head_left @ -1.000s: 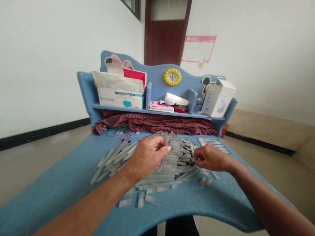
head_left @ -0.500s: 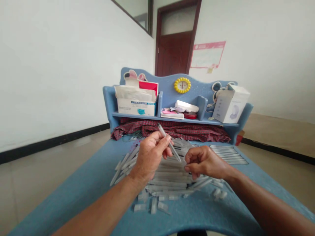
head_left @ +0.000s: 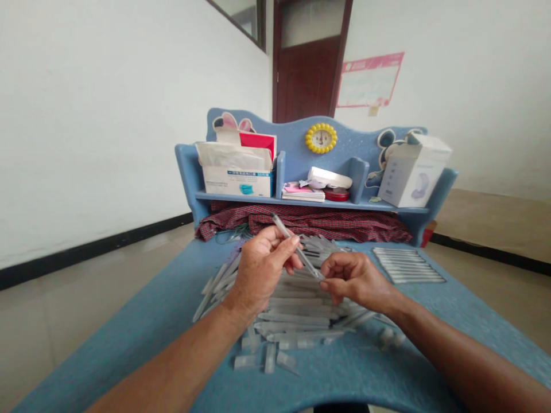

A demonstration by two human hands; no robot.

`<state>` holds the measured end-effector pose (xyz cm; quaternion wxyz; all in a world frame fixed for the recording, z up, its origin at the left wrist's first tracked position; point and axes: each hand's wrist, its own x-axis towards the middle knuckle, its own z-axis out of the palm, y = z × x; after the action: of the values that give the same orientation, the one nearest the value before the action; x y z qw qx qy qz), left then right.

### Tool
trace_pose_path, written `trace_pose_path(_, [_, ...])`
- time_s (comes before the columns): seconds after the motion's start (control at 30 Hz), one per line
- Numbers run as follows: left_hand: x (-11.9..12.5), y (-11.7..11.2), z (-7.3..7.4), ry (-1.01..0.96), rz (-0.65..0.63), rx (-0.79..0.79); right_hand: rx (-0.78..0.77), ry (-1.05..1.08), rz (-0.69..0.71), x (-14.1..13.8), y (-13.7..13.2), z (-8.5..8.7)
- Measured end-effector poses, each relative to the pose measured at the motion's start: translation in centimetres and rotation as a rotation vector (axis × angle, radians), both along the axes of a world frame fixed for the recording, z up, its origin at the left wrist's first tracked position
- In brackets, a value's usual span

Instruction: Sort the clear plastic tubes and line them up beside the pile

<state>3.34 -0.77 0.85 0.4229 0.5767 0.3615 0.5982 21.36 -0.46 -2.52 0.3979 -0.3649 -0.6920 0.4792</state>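
Observation:
My left hand (head_left: 262, 264) is closed around a slim clear pen (head_left: 301, 257). The pen slants down to the right, its dark end up and its pointed end low. At that pointed end, my right hand (head_left: 357, 281) pinches a small clear cap (head_left: 319, 276) between thumb and forefinger; the cap is mostly hidden by the fingertips. Beneath both hands spreads a pile of similar clear pens (head_left: 297, 302), partly covered by the hands. Several short clear caps (head_left: 270, 358) lie at the near side of the pile, and a few more loose caps (head_left: 390, 336) lie to its right.
On the blue table (head_left: 172, 344), a neat row of pens (head_left: 408, 265) lies at the right. Behind, a checked cloth (head_left: 327, 223) is bundled under a blue shelf (head_left: 258, 199), which carries a mask box (head_left: 236, 180), a white box (head_left: 408, 175) and a yellow clock (head_left: 321, 138).
My right hand has closed the gap to the pen, bringing its pinched fingertips to the pointed end. My left hand still holds the pen in much the same place. The camera view has shifted slightly.

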Motion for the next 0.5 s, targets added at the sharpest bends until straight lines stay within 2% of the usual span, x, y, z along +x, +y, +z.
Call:
trace_pose_path(0.3, [0.37,-0.05,-0.18,-0.011,-0.026,-0.060,0.002,0.097,-0.066,0.04,-0.48,-0.05])
trace_pose_path(0.5, [0.27,0.07,-0.18,-0.064,-0.129,-0.153,-0.016,0.139,-0.096,-0.10,-0.64,-0.25])
